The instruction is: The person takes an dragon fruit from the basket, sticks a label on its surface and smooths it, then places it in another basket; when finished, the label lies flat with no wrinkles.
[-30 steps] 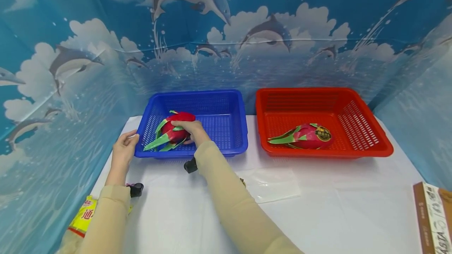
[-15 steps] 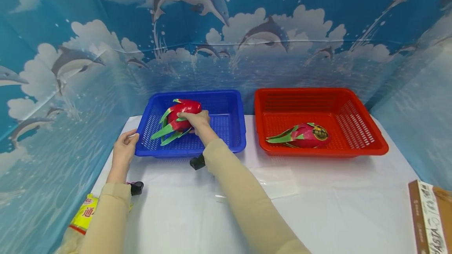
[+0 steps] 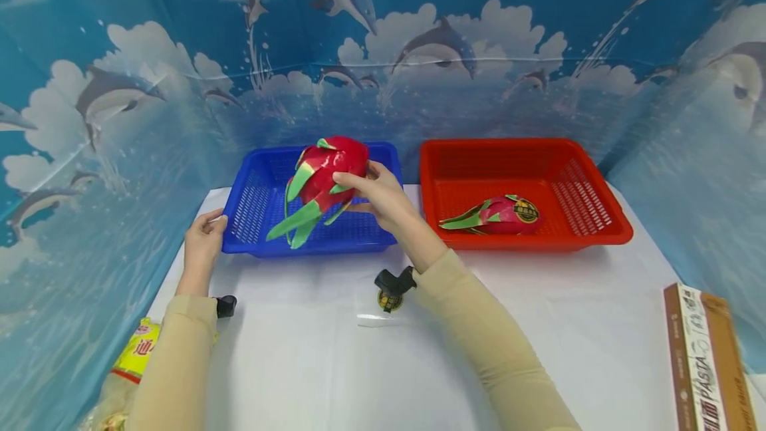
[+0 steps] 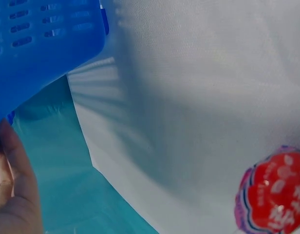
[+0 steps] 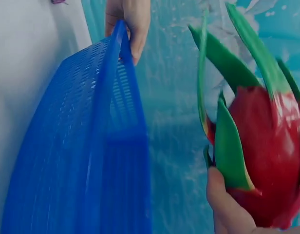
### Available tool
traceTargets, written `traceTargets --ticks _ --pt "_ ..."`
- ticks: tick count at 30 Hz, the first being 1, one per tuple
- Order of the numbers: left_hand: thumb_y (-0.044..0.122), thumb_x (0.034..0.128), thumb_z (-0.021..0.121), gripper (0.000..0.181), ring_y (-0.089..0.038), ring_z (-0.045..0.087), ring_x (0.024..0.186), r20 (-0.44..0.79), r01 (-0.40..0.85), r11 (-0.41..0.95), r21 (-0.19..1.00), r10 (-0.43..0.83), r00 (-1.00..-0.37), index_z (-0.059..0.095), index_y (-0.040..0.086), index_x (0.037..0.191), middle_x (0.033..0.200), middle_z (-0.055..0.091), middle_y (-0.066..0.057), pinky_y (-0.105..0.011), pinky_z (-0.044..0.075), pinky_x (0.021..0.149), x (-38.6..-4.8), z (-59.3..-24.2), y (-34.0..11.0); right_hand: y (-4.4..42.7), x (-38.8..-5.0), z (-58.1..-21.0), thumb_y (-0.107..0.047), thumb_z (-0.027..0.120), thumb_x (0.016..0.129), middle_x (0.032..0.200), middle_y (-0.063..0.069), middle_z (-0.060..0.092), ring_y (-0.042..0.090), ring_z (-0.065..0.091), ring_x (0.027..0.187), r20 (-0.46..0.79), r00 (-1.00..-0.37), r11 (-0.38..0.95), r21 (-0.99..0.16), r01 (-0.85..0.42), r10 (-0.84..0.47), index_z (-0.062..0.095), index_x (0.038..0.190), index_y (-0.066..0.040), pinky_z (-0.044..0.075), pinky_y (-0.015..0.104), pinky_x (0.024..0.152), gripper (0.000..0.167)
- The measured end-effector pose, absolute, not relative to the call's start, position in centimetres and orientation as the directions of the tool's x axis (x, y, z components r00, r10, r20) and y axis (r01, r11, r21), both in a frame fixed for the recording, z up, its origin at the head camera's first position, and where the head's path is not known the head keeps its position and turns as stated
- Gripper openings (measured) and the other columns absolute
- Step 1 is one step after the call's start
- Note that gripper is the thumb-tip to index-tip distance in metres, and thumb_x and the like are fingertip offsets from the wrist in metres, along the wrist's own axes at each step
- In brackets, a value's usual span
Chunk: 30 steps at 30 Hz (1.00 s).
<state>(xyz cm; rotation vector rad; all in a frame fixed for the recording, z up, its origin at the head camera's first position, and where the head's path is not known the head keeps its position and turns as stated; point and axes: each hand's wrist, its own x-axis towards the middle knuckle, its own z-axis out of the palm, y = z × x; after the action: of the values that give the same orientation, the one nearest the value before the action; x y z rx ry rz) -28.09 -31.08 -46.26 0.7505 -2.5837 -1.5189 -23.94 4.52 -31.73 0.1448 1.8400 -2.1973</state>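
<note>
My right hand (image 3: 389, 199) grips a red dragon fruit (image 3: 326, 175) with green leaf tips, raised above the blue basket (image 3: 323, 245). In the right wrist view the fruit (image 5: 267, 141) hangs beside the basket (image 5: 67, 146), my fingers on its lower part. My left hand (image 3: 205, 238) pinches the left rim of the blue basket; the left wrist view shows that hand (image 4: 16, 190) at the basket's edge (image 4: 47, 63). A second dragon fruit (image 3: 509, 217) with a black and gold label lies in the red basket (image 3: 526, 241).
A clear plastic sheet (image 3: 374, 319) with a round dark label lies below the blue basket. A yellow packet (image 3: 140, 348) is beside my left forearm, and a pasta box (image 3: 706, 358) stands at the right. A dolphin-print curtain (image 3: 359, 105) encloses the table's back and sides.
The dragon fruit has risen from inside the blue basket and moved right and toward the camera in my right hand. My left hand stays on the rim. The view has shifted slightly.
</note>
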Motion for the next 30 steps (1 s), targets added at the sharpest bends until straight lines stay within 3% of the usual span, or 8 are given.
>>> traceTargets --ticks 4,7,9,11,14,17,22,30 --pt "0.066 0.0945 0.04 0.058 -0.029 0.057 0.125 -0.163 -0.361 0.428 0.828 -0.431 -0.887 0.042 0.041 0.147 0.149 0.049 -0.008 -0.045 0.049 0.103 -31.2 -51.2 -34.0 8.2 -20.6 -31.6 -0.02 0.07 0.09 0.157 0.007 0.031 0.03 0.053 0.129 -0.254 -0.943 -0.116 -0.952 0.283 -0.215 0.02 0.157 -0.012 0.053 0.047 0.096 0.084" --pt "0.067 0.094 0.041 0.058 -0.027 0.057 0.124 -0.159 -0.359 0.439 0.824 -0.429 -0.889 0.042 0.043 0.146 0.148 0.05 -0.006 -0.044 0.049 0.102 -31.4 -51.4 -34.4 10.8 -18.2 -32.1 -0.018 0.065 0.091 0.163 0.007 0.02 0.031 0.041 0.139 -0.259 -0.927 -0.07 -0.955 0.288 -0.273 0.018 0.157 -0.012 0.049 0.05 0.101 0.081" --pt "0.066 0.0944 0.04 0.058 -0.026 0.058 0.123 -0.165 -0.359 0.451 0.817 -0.414 -0.895 0.041 0.041 0.147 0.148 0.051 -0.006 -0.032 0.056 0.087 -30.4 -50.0 -33.8 12.3 -16.7 -32.6 -0.018 0.062 0.091 0.161 0.01 0.021 0.032 0.036 0.141 -0.262 -0.915 -0.024 -0.959 0.282 -0.307 0.02 0.156 -0.009 0.049 0.049 0.102 0.078" --pt "0.064 0.0957 0.041 0.058 -0.026 0.058 0.122 -0.18 -0.368 0.455 0.811 -0.405 -0.896 0.042 0.038 0.148 0.147 0.051 -0.008 -0.025 0.056 0.067 -29.6 -48.5 -33.0 13.7 -15.4 -33.3 -0.017 0.061 0.09 0.158 0.015 0.026 0.035 0.036 0.139 -0.257 -0.904 0.027 -0.964 0.264 -0.342 0.024 0.154 -0.006 0.052 0.046 0.098 0.075" --pt "0.06 0.0972 0.043 0.056 -0.025 0.058 0.122 -0.202 -0.383 0.442 0.811 -0.402 -0.893 0.044 0.034 0.148 0.147 0.051 -0.01 -0.026 0.055 0.063 -28.3 -46.4 -31.6 15.7 -13.7 -34.2 -0.017 0.06 0.088 0.153 0.021 0.032 0.039 0.037 0.137 -0.275 -0.88 0.125 -0.961 0.245 -0.387 0.026 0.152 -0.002 0.055 0.041 0.093 0.074" --pt "0.052 0.0994 0.047 0.053 -0.026 0.06 0.12 -0.223 -0.404 0.426 0.81 -0.414 -0.883 0.046 0.029 0.147 0.146 0.052 -0.012 -0.039 0.057 0.084 -27.2 -44.3 -30.3 17.2 -12.7 -35.2 -0.02 0.064 0.086 0.149 0.024 0.037 0.039 0.04 0.133 -0.302 -0.855 0.233 -0.947 0.219 -0.422 0.03 0.15 -0.001 0.056 0.041 0.09 0.076" --pt "0.043 0.1029 0.045 0.05 -0.03 0.058 0.123 -0.24 -0.417 0.414 0.809 -0.414 -0.878 0.043 0.023 0.149 0.147 0.05 -0.016 -0.045 0.05 0.101 -26.0 -42.5 -29.2 18.8 -11.8 -36.7 -0.026 0.068 0.082 0.136 0.022 0.048 0.033 0.048 0.121 -0.32 -0.801 0.352 -0.924 0.148 -0.505 0.039 0.147 -0.001 0.056 0.041 0.087 0.075" --pt "0.043 0.1035 0.042 0.05 -0.027 0.056 0.124 -0.246 -0.435 0.408 0.803 -0.438 -0.865 0.043 0.025 0.15 0.148 0.05 -0.015 -0.044 0.046 0.106 -25.5 -41.5 -28.3 19.7 -11.1 -38.9 -0.029 0.067 0.082 0.129 0.013 0.059 0.026 0.057 0.113 -0.341 -0.654 0.375 -0.922 0.094 -0.675 0.047 0.143 -0.005 0.056 0.04 0.087 0.068"
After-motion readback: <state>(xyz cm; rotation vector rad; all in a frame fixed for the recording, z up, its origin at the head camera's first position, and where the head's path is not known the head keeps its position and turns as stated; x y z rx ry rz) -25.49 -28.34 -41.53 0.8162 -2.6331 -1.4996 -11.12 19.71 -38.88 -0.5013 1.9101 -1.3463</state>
